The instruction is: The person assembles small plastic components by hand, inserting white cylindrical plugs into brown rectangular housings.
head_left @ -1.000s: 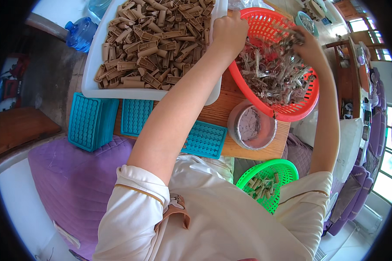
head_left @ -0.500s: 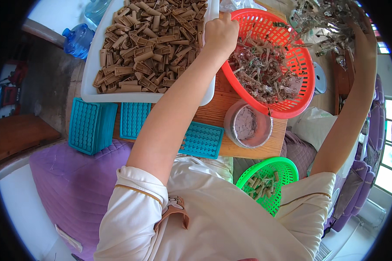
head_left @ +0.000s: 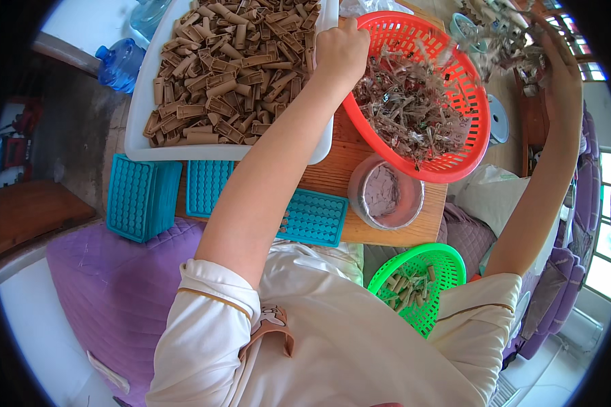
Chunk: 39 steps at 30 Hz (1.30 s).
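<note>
My left hand (head_left: pixel 343 53) is closed on the left rim of a red plastic basket (head_left: pixel 483 129), which tilts at the table's right edge. Inside it lies a heap of small clear and brownish plastic pieces (head_left: pixel 414 112). High on the right, my right hand (head_left: pixel 558 57) is closed around a loose bunch of similar clear pieces (head_left: pixel 512 57). Several blurred pieces hang or drop between that bunch and the basket's upper right side. Motion smears the right fingers in part. A white tub (head_left: pixel 127 132) of brown half-tube pieces (head_left: pixel 231 74) stands beside my left hand.
Turquoise trays (head_left: pixel 142 197) are stacked at the table's left, with another turquoise tray (head_left: pixel 319 217) partly behind my left forearm. A clear round container (head_left: pixel 387 193) sits on the wooden table (head_left: pixel 404 236). Below it is a green basket (head_left: pixel 448 261) with tan tubes. Blue water bottles (head_left: pixel 121 64) stand far left.
My right hand has come slightly down and left, and the bunch at it looks smaller. More clear pieces now lie in the red basket. My left hand stays on the rim.
</note>
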Tool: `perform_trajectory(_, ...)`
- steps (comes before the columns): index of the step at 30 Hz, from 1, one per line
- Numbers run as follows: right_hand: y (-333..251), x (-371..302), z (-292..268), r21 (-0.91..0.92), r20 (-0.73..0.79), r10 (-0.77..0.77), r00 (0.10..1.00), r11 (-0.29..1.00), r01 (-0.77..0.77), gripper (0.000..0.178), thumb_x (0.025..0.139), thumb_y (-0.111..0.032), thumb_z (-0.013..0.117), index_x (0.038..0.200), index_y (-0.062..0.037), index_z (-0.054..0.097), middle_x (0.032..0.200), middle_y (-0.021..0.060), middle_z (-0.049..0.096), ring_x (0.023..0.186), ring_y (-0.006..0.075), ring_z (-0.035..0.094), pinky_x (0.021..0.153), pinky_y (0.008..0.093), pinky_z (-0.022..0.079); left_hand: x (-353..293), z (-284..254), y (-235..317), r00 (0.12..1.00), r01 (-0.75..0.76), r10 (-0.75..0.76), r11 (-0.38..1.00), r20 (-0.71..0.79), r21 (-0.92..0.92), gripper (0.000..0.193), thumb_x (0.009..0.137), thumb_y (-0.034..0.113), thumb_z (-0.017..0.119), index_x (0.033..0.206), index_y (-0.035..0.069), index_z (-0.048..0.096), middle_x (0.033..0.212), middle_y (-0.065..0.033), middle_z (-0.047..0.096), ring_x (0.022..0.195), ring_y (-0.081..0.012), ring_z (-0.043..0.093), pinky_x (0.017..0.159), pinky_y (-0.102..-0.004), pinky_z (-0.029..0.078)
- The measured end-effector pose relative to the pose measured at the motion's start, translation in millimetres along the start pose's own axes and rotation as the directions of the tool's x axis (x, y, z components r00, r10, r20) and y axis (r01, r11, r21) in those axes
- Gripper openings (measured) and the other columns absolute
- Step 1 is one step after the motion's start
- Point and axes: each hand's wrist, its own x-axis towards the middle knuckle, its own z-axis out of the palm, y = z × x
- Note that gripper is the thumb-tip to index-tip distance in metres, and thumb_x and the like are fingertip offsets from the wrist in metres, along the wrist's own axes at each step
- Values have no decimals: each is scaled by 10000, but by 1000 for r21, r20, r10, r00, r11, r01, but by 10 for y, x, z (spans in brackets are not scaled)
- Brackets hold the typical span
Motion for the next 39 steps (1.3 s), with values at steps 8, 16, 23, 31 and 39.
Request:
perform_trajectory(8,583,-232,205,-415,244,312,918,889,-192,345,784,-291,501,1037,-58,520,849,10,557,621,61,438,512,183,331,16,19,19,1000,7,-7,1000,2,11,97,666,109,549,751,90,594,841,-73,537,664,-212,594,557,-316,469)
perform_trajectory(16,-271,-175,141,-17,-342,155,927,985,-171,294,792,-135,496,1074,-55,508,965,55,528,829,91,497,670,190,401,0,-10,-29,1000,4,-4,1000,28,12,125,666,108,550,782,88,592,852,-73,536,682,-215,595,567,-319,472)
perform_trajectory(23,138,-301,47,-267,4,336,942,908,-322,446,832,-404,399,1183,-130,402,1117,53,459,829,120,509,684,249,421,-4,-62,-6,1000,27,-26,999,15,-34,121,671,113,550,782,91,593,848,-69,536,688,-215,594,577,-315,473)
perform_trajectory(31,-260,-199,18,-304,47,391,919,882,-360,453,832,-425,365,1177,-134,399,1056,51,519,860,130,544,652,202,418,-11,-66,-20,1000,20,-20,1000,22,-8,126,648,110,569,772,101,591,832,-66,538,666,-209,595,559,-309,472)
perform_trajectory(39,-95,-120,-267,-534,207,289,935,834,-140,507,773,-207,535,1209,-54,324,1114,72,452,947,171,499,765,262,406,8,40,-10,998,-44,44,999,-51,1,91,673,113,532,746,92,581,809,-78,546,624,-211,595,520,-317,471)
